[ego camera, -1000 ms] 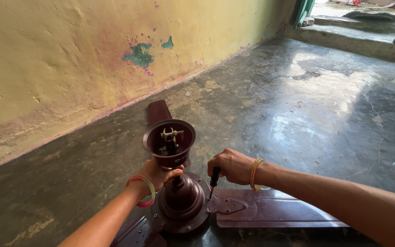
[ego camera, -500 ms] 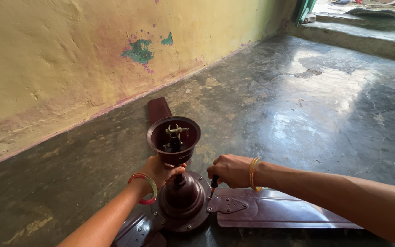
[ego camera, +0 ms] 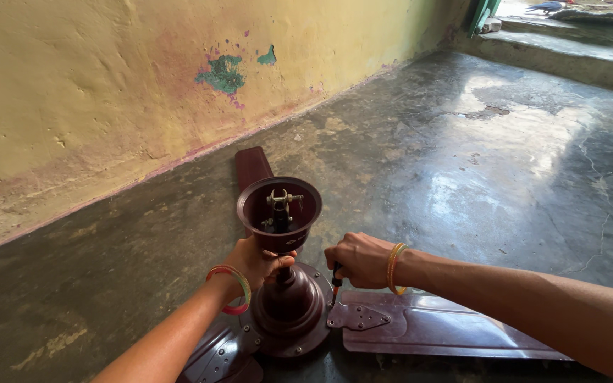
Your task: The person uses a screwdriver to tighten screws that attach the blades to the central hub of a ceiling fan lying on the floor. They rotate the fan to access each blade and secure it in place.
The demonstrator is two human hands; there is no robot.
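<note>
A maroon ceiling fan lies on the dark floor with its rod pointing up. My left hand (ego camera: 255,261) grips the rod just under the maroon cup-shaped canopy (ego camera: 279,211), which shows a metal clamp inside. Fisted over a screwdriver (ego camera: 335,274), my right hand (ego camera: 360,259) holds its tip down at the edge of the motor housing (ego camera: 292,312). One blade (ego camera: 434,326) stretches right under my right forearm, another blade (ego camera: 251,167) points toward the wall, and a third blade (ego camera: 218,358) lies at the lower left.
A worn yellow wall (ego camera: 143,85) with patches of green and pink paint runs along the left. The concrete floor (ego camera: 491,156) is dark and shiny. A raised step (ego camera: 562,53) crosses the far right corner.
The view has shifted slightly; the fan and hands sit a little lower and nearer. Both hands keep the same grips on the rod and screwdriver.
</note>
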